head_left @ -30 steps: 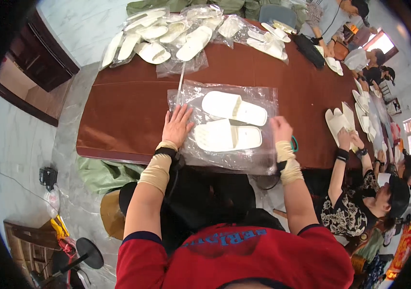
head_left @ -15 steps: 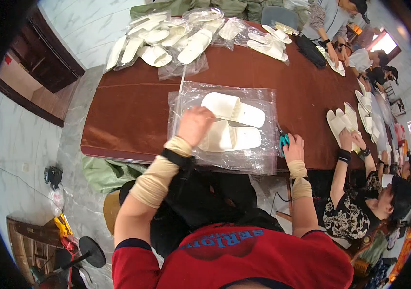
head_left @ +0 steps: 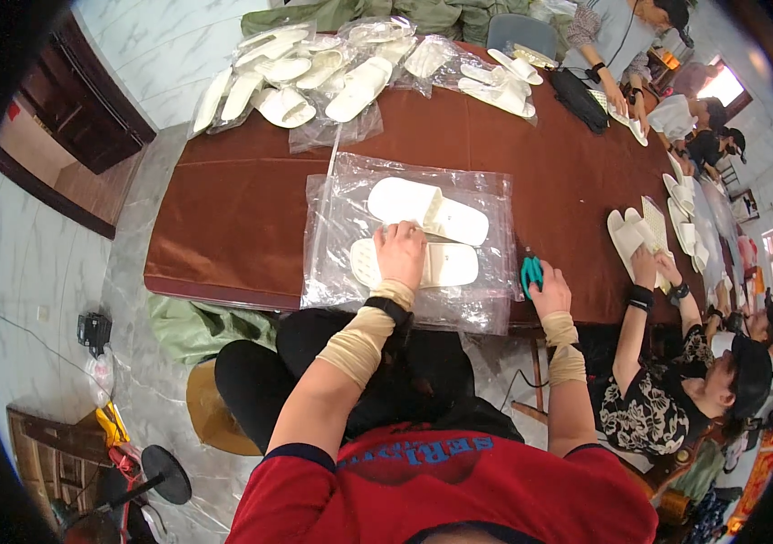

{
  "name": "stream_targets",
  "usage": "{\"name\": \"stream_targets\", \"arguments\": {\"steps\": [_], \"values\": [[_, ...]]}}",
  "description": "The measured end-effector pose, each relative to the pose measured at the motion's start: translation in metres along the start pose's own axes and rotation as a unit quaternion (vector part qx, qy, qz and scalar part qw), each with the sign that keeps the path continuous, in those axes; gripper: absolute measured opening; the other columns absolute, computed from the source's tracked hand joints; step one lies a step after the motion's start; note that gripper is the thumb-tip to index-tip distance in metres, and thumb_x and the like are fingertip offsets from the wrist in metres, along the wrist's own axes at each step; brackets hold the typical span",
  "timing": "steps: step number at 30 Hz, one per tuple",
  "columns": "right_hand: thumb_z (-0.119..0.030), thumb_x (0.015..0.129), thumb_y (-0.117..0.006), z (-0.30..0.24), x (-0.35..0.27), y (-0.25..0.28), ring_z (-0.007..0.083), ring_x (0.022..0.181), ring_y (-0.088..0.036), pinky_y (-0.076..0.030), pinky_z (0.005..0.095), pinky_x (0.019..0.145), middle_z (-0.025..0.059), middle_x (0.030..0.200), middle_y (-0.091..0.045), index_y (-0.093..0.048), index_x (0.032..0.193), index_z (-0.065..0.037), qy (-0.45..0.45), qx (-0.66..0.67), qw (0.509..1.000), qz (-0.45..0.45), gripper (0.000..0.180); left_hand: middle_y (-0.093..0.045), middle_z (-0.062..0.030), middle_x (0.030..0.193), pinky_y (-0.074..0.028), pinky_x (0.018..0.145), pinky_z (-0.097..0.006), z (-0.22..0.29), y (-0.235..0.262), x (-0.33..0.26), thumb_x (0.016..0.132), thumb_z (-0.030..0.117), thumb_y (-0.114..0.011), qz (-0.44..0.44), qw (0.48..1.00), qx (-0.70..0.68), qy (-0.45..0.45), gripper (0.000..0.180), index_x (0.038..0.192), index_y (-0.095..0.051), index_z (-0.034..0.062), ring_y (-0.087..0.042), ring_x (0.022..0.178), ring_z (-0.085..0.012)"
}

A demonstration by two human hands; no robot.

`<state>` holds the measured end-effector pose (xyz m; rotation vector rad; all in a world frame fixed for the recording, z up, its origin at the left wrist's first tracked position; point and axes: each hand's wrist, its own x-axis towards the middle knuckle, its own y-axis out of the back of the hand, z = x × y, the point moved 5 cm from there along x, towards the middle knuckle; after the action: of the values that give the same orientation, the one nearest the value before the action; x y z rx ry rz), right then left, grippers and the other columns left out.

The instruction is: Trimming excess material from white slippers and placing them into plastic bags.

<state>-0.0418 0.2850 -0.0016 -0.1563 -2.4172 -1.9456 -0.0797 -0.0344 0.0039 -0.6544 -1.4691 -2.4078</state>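
Two white slippers lie on clear plastic bags spread on the brown table. My left hand presses flat on the nearer slipper. The farther slipper lies just beyond it, untouched. My right hand is at the table's near edge, right of the bags, with its fingers around a small teal tool.
A heap of bagged white slippers covers the far end of the table. A person on my right handles white slippers. More people work at the far right. A fan and a stool stand on the floor to the left.
My left hand slid right from the bag's left edge onto the nearer slipper. My right hand left the bag's right edge and took hold of the teal tool beside it.
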Motion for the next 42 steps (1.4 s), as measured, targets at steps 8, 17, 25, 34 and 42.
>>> {"name": "stream_targets", "arguments": {"steps": [8,17,25,34,42], "values": [[-0.023,0.077,-0.068,0.006,0.010,0.001,0.0394,0.092,-0.060,-0.049,0.0467,0.079,0.0189,0.105,-0.057,-0.044,0.132,-0.013,0.020,-0.041,0.998,-0.040,0.062,-0.061,-0.0036,0.095,-0.036,0.091,-0.042,-0.005,0.011,-0.001,0.077,0.013,-0.064,0.071,0.995,-0.065,0.025,0.005,0.082,-0.063,0.0114,-0.054,0.095,-0.0262],[-0.021,0.074,-0.075,-0.074,0.012,0.047,0.0324,0.090,-0.062,-0.050,0.0398,0.078,0.0152,0.101,-0.060,-0.048,0.126,-0.012,0.122,0.108,0.985,0.063,0.060,-0.060,-0.0049,0.088,-0.039,0.086,-0.042,-0.009,0.027,-0.002,0.077,0.012,-0.068,0.113,0.969,-0.216,0.038,0.007,0.082,-0.063,0.0095,-0.054,0.089,-0.0276],[-0.017,0.067,-0.074,-0.149,0.026,0.036,0.0320,0.102,-0.049,-0.038,0.0464,0.089,0.0133,0.104,-0.051,-0.052,0.119,-0.009,0.256,-0.066,0.962,0.073,0.057,-0.058,-0.0052,0.085,-0.039,0.085,-0.041,-0.010,0.027,-0.002,0.077,0.013,-0.068,0.092,0.964,-0.246,0.047,0.007,0.081,-0.063,0.0095,-0.054,0.088,-0.0277],[-0.011,0.077,-0.068,-0.195,0.041,0.033,0.0325,0.093,-0.056,-0.049,0.0418,0.078,0.0129,0.094,-0.055,-0.050,0.120,-0.009,0.251,0.070,0.965,0.043,0.047,-0.060,-0.0055,0.087,-0.040,0.082,-0.042,-0.004,0.037,-0.003,0.078,0.014,-0.068,0.077,0.967,-0.244,0.016,0.009,0.084,-0.063,0.0101,-0.054,0.091,-0.0283],[-0.015,0.074,-0.070,-0.186,0.041,0.018,0.0320,0.097,-0.052,-0.046,0.0429,0.081,0.0142,0.101,-0.052,-0.051,0.121,-0.009,0.251,0.049,0.966,0.031,0.051,-0.061,-0.0113,0.104,-0.044,0.084,-0.044,-0.088,0.026,0.007,0.078,0.033,-0.070,-0.052,0.961,-0.060,0.266,0.034,0.100,-0.064,0.0067,-0.059,0.098,-0.0310]]}}
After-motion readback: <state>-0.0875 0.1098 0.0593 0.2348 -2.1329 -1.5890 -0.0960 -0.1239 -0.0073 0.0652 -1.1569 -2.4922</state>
